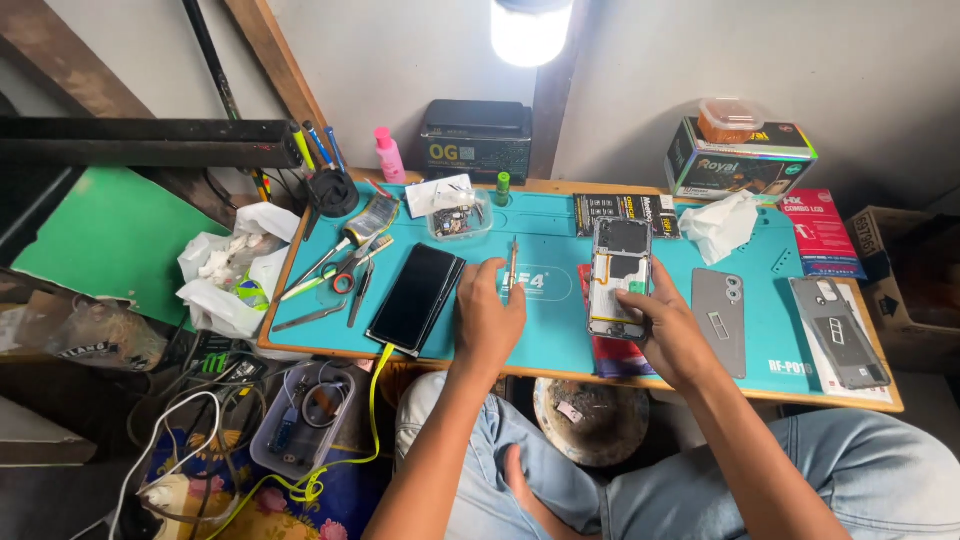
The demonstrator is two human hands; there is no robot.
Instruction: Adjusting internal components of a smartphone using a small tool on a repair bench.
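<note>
1. The opened phone (620, 278) lies on the teal mat (560, 320), long axis 12 to 6 o'clock, camera end at 12.
2. The right hand (668, 330) grips its lower edge from 5 o'clock, the nearer hand.
3. The left hand (488, 325), at 9 o'clock, pinches a thin tool (513, 262) pointing to 12.

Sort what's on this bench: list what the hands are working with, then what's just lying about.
In hand:
- left hand holding a thin tool
- right hand steadying the opened phone

Lying about:
- black phone screen
- grey back cover
- phone case
- scissors
- crumpled tissue
- pink bottle
- cardboard box
</note>
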